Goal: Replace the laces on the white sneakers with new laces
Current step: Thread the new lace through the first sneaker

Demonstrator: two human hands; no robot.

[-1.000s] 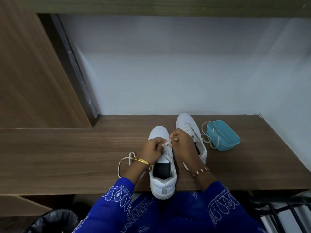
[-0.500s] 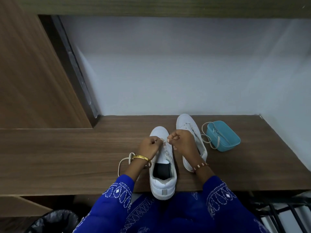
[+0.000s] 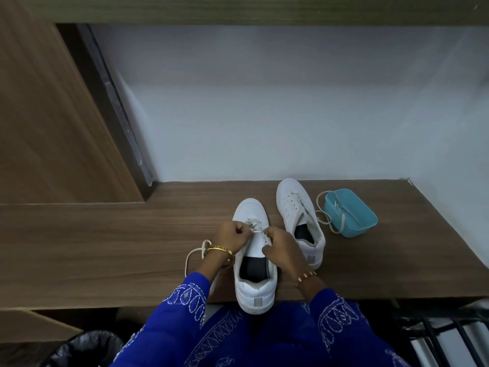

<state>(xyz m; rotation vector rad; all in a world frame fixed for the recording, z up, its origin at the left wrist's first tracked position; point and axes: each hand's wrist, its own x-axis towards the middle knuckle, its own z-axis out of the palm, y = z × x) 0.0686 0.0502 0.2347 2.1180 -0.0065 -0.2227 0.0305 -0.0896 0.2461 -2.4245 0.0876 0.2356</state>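
A white sneaker (image 3: 254,287) stands in front of me on the wooden desk (image 3: 105,247), its heel over the front edge. My left hand (image 3: 231,235) and my right hand (image 3: 281,243) are curled over its eyelet rows, each pinching a white lace (image 3: 255,229) that crosses between them. The lace trails out left in a loop (image 3: 193,254) under my left wrist. A second white sneaker (image 3: 296,207) lies to the right, further back, with a lace in its lowest eyelets.
A light blue plastic tub (image 3: 352,221) sits right of the second sneaker with laces hanging over its rim. A wooden cabinet side rises at left, a white wall behind. A black-lined bin (image 3: 84,348) stands below left, a dark rack (image 3: 436,337) below right.
My hands have drawn apart a little over the near sneaker. The right hand slid toward me along the eyelets, clearing the second sneaker it had covered.
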